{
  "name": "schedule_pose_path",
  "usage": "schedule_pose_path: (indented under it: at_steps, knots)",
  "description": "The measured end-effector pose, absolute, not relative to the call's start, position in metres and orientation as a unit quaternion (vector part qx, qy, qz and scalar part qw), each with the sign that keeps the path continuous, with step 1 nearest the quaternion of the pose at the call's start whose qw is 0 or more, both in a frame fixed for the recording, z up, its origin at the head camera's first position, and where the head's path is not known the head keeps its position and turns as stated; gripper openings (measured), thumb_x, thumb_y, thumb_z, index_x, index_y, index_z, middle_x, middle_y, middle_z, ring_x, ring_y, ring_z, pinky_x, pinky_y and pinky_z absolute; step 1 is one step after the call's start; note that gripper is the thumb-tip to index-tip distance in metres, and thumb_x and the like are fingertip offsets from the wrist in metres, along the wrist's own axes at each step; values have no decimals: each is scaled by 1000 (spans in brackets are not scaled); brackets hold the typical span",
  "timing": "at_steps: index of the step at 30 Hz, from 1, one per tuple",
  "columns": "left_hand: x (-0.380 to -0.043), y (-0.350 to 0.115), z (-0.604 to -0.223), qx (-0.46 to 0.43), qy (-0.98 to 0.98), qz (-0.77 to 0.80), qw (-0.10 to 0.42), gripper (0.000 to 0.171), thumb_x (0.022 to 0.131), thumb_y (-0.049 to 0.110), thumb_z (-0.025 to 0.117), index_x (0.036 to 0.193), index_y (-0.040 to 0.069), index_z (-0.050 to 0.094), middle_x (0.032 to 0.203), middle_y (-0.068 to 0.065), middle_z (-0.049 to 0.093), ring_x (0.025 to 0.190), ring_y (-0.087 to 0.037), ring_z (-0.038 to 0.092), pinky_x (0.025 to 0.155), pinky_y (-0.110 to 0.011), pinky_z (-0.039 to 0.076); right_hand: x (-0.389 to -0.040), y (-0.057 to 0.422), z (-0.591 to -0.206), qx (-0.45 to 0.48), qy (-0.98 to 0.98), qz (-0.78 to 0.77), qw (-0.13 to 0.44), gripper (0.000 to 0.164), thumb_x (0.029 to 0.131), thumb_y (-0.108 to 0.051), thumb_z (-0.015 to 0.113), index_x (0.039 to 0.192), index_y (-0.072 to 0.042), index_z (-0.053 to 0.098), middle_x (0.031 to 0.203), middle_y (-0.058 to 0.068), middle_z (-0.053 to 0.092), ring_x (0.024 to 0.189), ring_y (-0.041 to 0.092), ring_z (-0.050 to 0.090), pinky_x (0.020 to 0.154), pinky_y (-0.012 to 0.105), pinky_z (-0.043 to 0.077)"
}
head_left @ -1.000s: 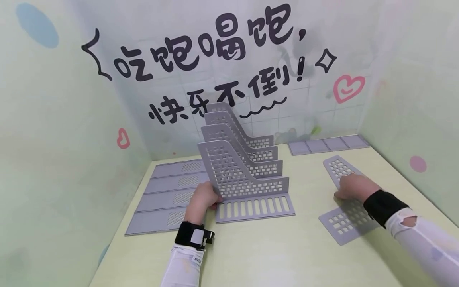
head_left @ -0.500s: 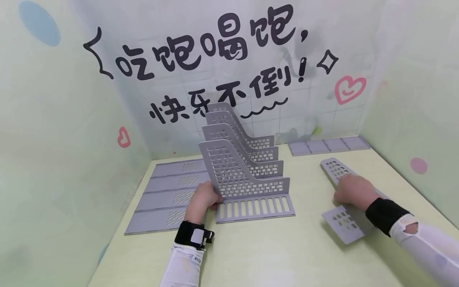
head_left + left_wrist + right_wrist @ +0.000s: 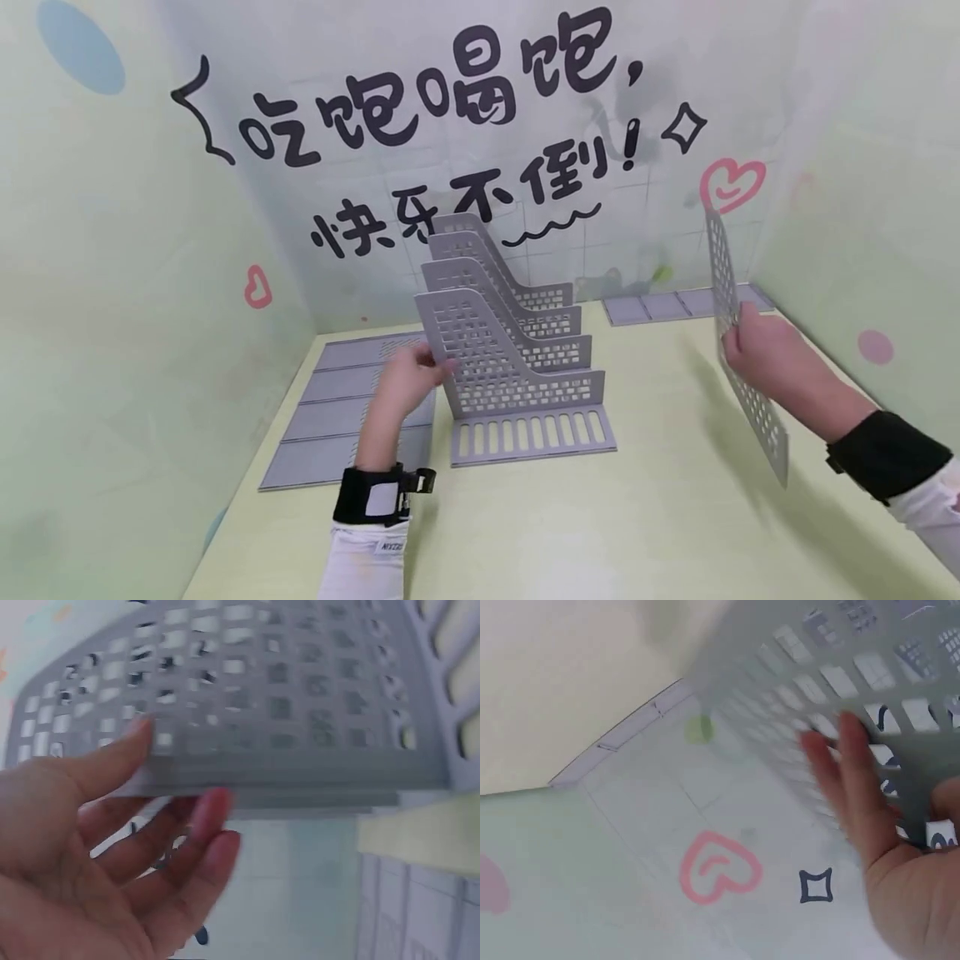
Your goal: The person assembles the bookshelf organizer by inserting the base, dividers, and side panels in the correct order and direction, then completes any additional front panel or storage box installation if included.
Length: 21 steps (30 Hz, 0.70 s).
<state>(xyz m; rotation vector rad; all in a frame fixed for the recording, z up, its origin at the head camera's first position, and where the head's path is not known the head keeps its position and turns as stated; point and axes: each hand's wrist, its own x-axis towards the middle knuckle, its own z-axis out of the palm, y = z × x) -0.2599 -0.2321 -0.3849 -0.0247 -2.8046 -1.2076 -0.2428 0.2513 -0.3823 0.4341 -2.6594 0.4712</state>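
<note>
A lavender-grey magazine file rack (image 3: 534, 437), with several perforated upright dividers on a slotted base, stands mid-table. My left hand (image 3: 408, 379) is at the tall back edge of its nearest divider (image 3: 510, 392). In the left wrist view the thumb (image 3: 124, 754) overlaps the divider's face and loosely bent, spread fingers (image 3: 199, 874) lie past its edge. At the right, my right hand (image 3: 768, 346) holds a loose perforated divider panel (image 3: 765, 425) upright, seen nearly edge-on, raised over the table. Straight fingers (image 3: 859, 772) lie along one face; the thumb is mostly hidden.
A flat lavender-grey panel with several sections (image 3: 322, 458) lies left of the rack. A narrow sectioned strip (image 3: 626, 311) lies along the back wall at right. Printed walls (image 3: 127, 333) enclose the pale table (image 3: 540, 533) on three sides.
My right hand has lifted the loose panel off the table and turned it upright. My left hand has moved up from the rack's base along the nearest divider's back edge.
</note>
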Motion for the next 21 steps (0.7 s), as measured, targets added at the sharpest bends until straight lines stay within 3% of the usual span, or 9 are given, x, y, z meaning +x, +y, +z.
schedule_pose_path:
  at_steps: [3,6,10,15,17,21]
  knots:
    - [-253,-226,-368,-8,-876,-466,121,35,102,34,73,123,5,74,118,-18,77,111,-30,71,91,-43,56,-237,249,-378,159,-921,285,213,24,108,-6,48,120,14,54,91,34,70,68,3,61,54,26,48]
    - [-247,-218,-359,-12,-816,-547,183,32,106,29,69,126,5,72,119,-19,75,112,-28,68,92,-36,54,-233,250,-384,194,-894,358,189,29,110,-7,55,133,10,59,110,35,75,85,-15,63,65,11,52]
    - [-243,-205,-355,-62,-760,-592,261,36,108,21,63,143,10,61,120,-18,74,106,-23,71,90,-28,59,-230,251,-401,242,-876,387,158,20,105,0,62,122,5,69,105,24,80,95,-17,64,76,4,52]
    - [-244,-197,-357,-139,-823,-406,372,42,109,23,61,151,15,57,135,-19,65,115,-35,69,96,-49,62,-223,253,-420,279,-869,392,118,15,104,5,60,117,4,67,102,15,81,94,-11,68,76,10,57]
    - [-244,-196,-358,-138,-851,-341,375,43,110,27,61,151,17,57,138,-21,62,120,-42,66,99,-58,60,-222,251,-426,291,-865,393,111,15,103,6,60,117,4,67,102,15,80,93,-10,69,75,12,58]
    - [-244,-195,-359,-95,-895,-320,297,59,108,38,61,163,30,41,152,-20,56,131,-49,61,107,-66,54,-221,248,-433,304,-858,400,108,15,103,7,60,116,4,66,103,14,80,94,-9,69,75,13,58]
